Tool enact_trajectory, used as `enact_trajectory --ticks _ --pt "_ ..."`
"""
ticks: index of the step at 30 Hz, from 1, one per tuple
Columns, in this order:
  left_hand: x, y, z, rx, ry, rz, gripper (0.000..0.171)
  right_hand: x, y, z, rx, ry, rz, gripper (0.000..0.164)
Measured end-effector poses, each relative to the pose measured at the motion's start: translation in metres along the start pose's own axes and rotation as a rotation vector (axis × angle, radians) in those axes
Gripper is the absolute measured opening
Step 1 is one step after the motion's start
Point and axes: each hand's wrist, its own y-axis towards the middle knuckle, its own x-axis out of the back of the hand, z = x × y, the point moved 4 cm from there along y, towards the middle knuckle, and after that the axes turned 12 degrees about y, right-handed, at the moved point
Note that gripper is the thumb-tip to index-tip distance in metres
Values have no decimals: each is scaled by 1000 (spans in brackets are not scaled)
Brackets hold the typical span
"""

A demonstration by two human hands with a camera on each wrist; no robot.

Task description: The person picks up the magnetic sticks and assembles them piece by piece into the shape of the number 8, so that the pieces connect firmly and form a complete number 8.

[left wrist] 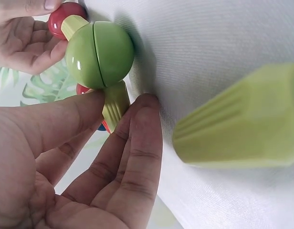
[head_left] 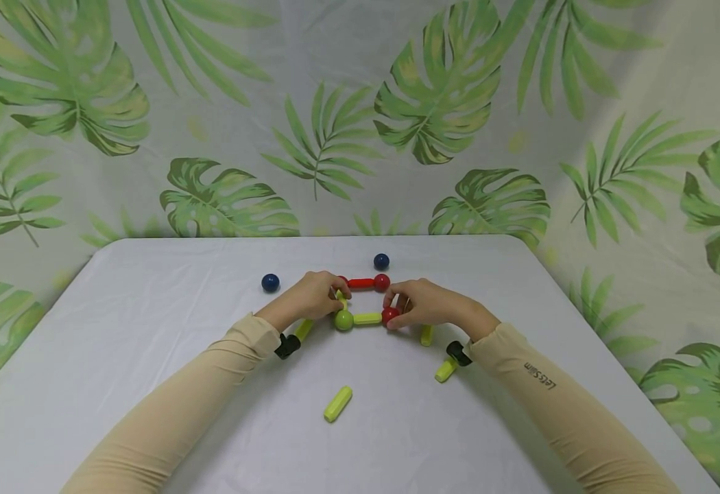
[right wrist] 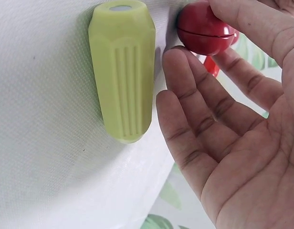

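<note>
My left hand [head_left: 318,293] pinches a yellow-green rod [left wrist: 116,106] between thumb and fingers. One end of that rod meets a green ball [head_left: 344,320]. From the green ball another yellow-green rod [head_left: 367,319] runs right to a red ball [head_left: 390,315], which my right hand [head_left: 428,302] holds between thumb and fingertips. Behind them a red rod [head_left: 361,283] links a second red ball [head_left: 381,282] with a third, partly covered by the left fingers. Whether the pinched rod touches that third ball is hidden in the head view.
Two dark blue balls, one at the left [head_left: 270,283] and one at the back [head_left: 381,261], lie on the white table. Loose yellow-green rods lie in front [head_left: 338,403], beneath the left wrist [head_left: 304,330], and near the right hand [head_left: 426,335] and wrist [head_left: 446,370]. Leaf-patterned cloth hangs behind.
</note>
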Motion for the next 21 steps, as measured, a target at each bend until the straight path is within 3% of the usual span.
enact_trajectory --ticks 10,21 --pt "0 0 -1 -2 -1 10 20 7 -9 9 60 -37 -27 36" --pt "1 1 0 5 -2 13 19 6 -20 35 171 -45 -28 32"
